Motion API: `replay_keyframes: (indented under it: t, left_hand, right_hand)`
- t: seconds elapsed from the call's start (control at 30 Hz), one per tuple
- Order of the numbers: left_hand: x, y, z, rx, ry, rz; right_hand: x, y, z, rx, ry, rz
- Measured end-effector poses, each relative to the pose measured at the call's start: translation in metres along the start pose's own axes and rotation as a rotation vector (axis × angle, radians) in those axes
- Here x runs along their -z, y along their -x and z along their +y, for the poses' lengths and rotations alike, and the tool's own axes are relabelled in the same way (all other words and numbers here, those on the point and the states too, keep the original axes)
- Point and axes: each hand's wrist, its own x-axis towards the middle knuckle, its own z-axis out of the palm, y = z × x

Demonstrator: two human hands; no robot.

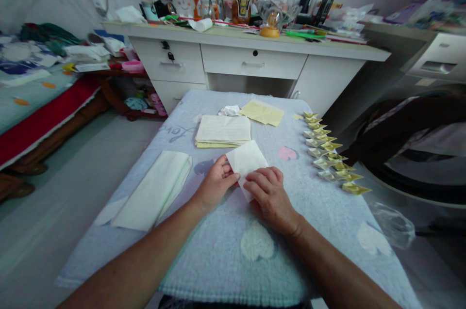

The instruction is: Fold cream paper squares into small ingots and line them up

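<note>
A white sheet of paper [247,157], roughly square and turned cornerwise, is held up a little over the cloth-covered table. My left hand [220,178] grips its left edge, thumb on top and fingers beneath. On the lower right part of the sheet lie the bent fingers of my right hand [269,197]; its thumb is hidden. Just beyond the sheet rests a stack of white and yellow paper [223,129]. Several folded paper boats [329,146], yellow and whitish, stand in rows along the table's right side.
Left of my arms lies a long folded white paper or cloth [155,192]. Yellow sheets [262,112] and a crumpled white tissue [230,110] sit at the back. A cluttered desk [255,47] stands behind, a front-loading washer [418,120] at right, a bed [40,100] at left.
</note>
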Motion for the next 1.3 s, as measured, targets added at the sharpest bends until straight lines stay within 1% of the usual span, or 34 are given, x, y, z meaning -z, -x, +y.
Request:
replay_keyframes:
  t: [0.1, 0.17, 0.2, 0.27, 0.33, 0.37, 0.4, 0.43, 0.57, 0.63, 0.77, 0.93, 1.1, 1.3]
  left_hand:
    - [0.004, -0.001, -0.005, -0.023, -0.152, -0.025]
    - [0.009, -0.001, -0.009, -0.085, -0.368, 0.013]
    - [0.012, -0.001, -0.01, -0.132, -0.49, 0.063]
    - [0.018, -0.002, -0.011, -0.246, -0.691, 0.202]
    - [0.023, -0.002, -0.008, -0.336, -0.816, 0.322]
    - [0.025, -0.002, -0.006, -0.355, -0.856, 0.346]
    - [0.026, -0.002, -0.004, -0.367, -0.893, 0.343]
    - [0.027, -0.002, -0.002, -0.37, -0.923, 0.312]
    - [0.026, 0.0, 0.004, -0.372, -1.023, 0.115]
    - [0.023, 0.001, 0.004, -0.375, -1.061, 0.064]
    - [0.021, 0.003, 0.002, -0.378, -1.111, 0.053]
    - [0.021, 0.005, 0.004, -0.392, -1.104, 0.053]
    - [0.019, 0.007, 0.004, -0.381, -1.132, -0.01]
    - [0.019, 0.007, 0.001, -0.354, -1.204, -0.074]
  right_hand:
    - [-0.001, 0.0, -0.001, 0.024, -0.019, -0.059]
    - [-0.003, -0.001, -0.001, 0.023, -0.042, -0.119]
    - [-0.003, -0.002, -0.002, 0.01, -0.054, -0.154]
    - [-0.005, -0.002, -0.001, -0.033, -0.082, -0.216]
    - [-0.007, -0.002, 0.0, -0.075, -0.114, -0.249]
    - [-0.007, -0.001, 0.001, -0.091, -0.134, -0.253]
    - [-0.008, -0.001, 0.002, -0.104, -0.16, -0.247]
    - [-0.008, 0.0, 0.003, -0.117, -0.19, -0.232]
    - [-0.009, 0.002, 0.006, -0.2, -0.296, -0.168]
    - [-0.008, 0.002, 0.007, -0.236, -0.289, -0.166]
    - [-0.004, 0.002, 0.008, -0.255, -0.249, -0.156]
    - [0.0, 0.002, 0.008, -0.211, -0.26, -0.191]
    - [0.002, 0.002, 0.006, -0.191, -0.304, -0.237]
    - [0.004, 0.002, 0.007, -0.232, -0.322, -0.207]
